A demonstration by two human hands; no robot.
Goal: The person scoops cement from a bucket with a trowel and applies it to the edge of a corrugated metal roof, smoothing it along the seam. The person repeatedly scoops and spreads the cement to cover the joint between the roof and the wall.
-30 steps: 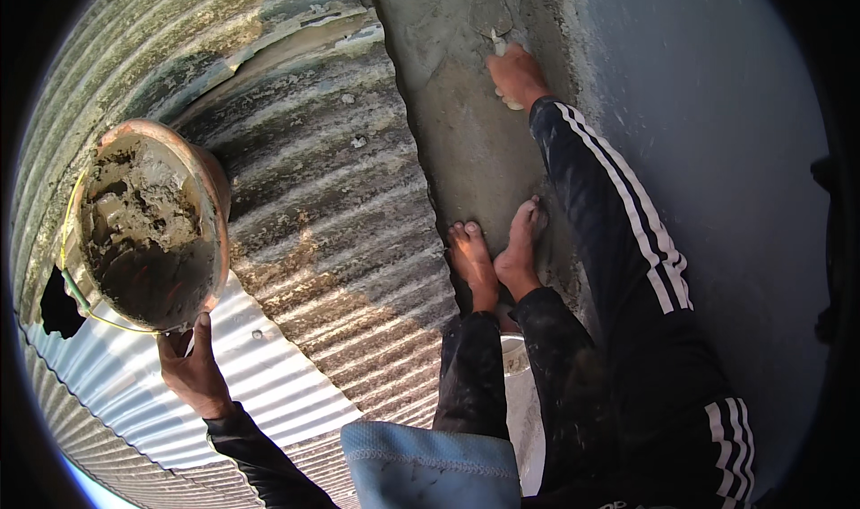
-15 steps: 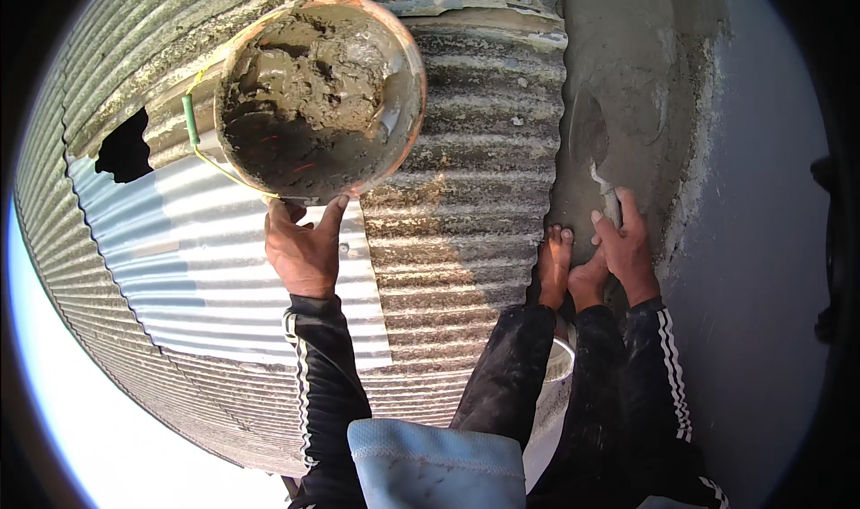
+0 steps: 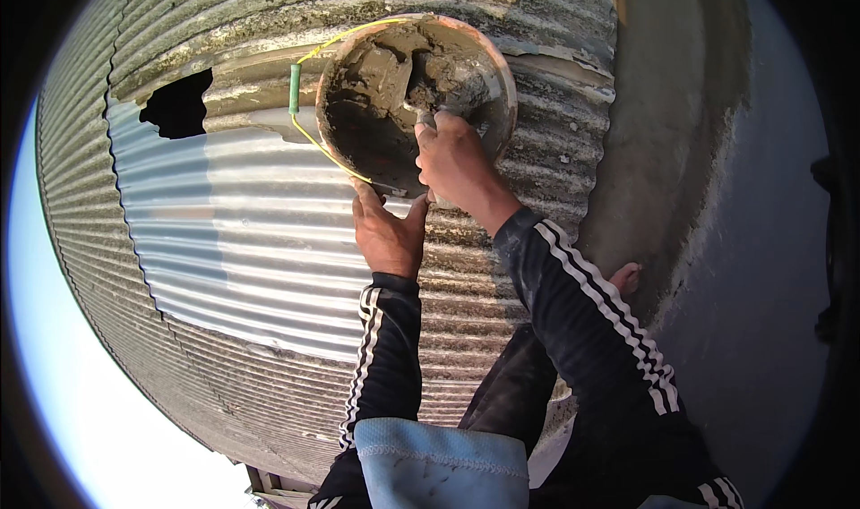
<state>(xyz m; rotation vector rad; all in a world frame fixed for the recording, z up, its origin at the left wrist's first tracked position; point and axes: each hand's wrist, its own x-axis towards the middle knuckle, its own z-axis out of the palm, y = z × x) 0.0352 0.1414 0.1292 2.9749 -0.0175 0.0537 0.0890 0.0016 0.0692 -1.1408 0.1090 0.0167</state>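
An orange-rimmed bucket (image 3: 508, 77) of wet grey mortar (image 3: 365, 84) stands tilted on the corrugated roof, its mouth facing me. My left hand (image 3: 391, 239) grips its near rim, thumb and fingers apart along the edge. Inside the bucket's mouth, my right hand (image 3: 459, 162) is closed round the handle of a trowel (image 3: 425, 117). The trowel's blade is among the mortar and hard to make out. A yellow wire handle with a green grip (image 3: 295, 88) hangs at the bucket's left side.
Weathered corrugated sheets (image 3: 555, 133) surround a shiny metal sheet (image 3: 260, 231). A dark jagged hole (image 3: 177, 104) opens left of the bucket. To the right run a smooth mortar strip (image 3: 654, 124) and a grey wall (image 3: 761, 240). My bare foot (image 3: 626, 278) shows beside my right sleeve.
My right hand has brought the trowel from the mortar strip on the right into the bucket. My left hand stays on the rim. The view has shifted, so the bucket appears farther right.
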